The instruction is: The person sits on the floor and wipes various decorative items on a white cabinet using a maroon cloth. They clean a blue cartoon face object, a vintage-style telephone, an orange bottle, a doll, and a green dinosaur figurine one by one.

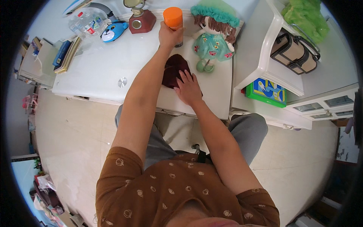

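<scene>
My left hand is closed around a bottle with a wide orange cap, near the back edge of the white desk. The bottle's dark base shows below my fingers; most of its body is hidden by the hand. My right hand lies palm down, fingers apart, on a dark maroon cloth nearer to me. Part of the cloth is covered by this hand. Just right of the bottle, a rag doll in a teal dress and hat leans against the wall.
Left of the bottle stand a dark red trophy-like base, a blue animal-face case, plastic bottles and stacked notebooks. At right, a white shelf unit holds a beige handbag and a green-edged box.
</scene>
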{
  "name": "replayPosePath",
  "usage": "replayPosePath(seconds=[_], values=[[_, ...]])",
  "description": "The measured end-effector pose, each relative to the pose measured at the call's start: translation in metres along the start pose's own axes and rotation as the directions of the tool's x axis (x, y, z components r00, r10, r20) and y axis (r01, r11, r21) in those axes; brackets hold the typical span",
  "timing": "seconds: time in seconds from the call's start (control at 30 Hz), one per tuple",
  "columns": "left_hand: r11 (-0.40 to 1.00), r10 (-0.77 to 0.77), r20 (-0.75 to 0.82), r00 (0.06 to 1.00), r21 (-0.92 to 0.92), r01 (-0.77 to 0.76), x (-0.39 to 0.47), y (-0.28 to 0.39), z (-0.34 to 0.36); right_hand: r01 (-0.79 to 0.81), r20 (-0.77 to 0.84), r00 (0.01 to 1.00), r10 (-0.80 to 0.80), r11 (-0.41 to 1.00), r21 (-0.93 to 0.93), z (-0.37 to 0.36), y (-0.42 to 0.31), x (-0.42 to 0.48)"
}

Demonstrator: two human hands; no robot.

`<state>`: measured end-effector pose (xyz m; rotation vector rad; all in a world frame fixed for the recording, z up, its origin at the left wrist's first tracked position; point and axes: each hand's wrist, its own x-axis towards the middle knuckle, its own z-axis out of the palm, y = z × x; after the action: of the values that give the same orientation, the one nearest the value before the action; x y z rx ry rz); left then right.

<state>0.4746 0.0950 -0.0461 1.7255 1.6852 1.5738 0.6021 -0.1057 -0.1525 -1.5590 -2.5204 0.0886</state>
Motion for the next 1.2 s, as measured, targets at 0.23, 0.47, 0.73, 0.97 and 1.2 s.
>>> replayPosePath(seconds=[0.23,0.47,0.73,0.97,1.2], values=[[0.997,-0.063,0.112,0.992,0.053,0.057,-0.041,0.018,-0.053,-0.034,-0.075,0.997,0.036,0.999,0.03,0.008,0.0,-0.01],[0.986,-0.117,0.166,0.979,-0.098,0.134,-0.112,0.032,-0.11,-0.061,-0.177,0.981,0.08,0.992,0.109,0.008,-0.002,-0.024],[0.904,-0.183,0.184,0.966,-0.354,0.239,-0.17,0.052,-0.154,-0.09,-0.242,0.963,0.118,0.988,0.126,0.009,0.005,-0.002],[0.81,-0.296,0.236,0.926,-0.452,0.374,-0.171,0.071,-0.148,-0.091,-0.037,0.995,0.094,0.993,0.078,0.017,0.007,0.065],[0.748,-0.34,0.246,0.908,-0.513,0.42,-0.174,0.071,-0.137,0.091,0.0,0.996,-0.092,0.992,-0.087,0.048,0.024,0.148]])
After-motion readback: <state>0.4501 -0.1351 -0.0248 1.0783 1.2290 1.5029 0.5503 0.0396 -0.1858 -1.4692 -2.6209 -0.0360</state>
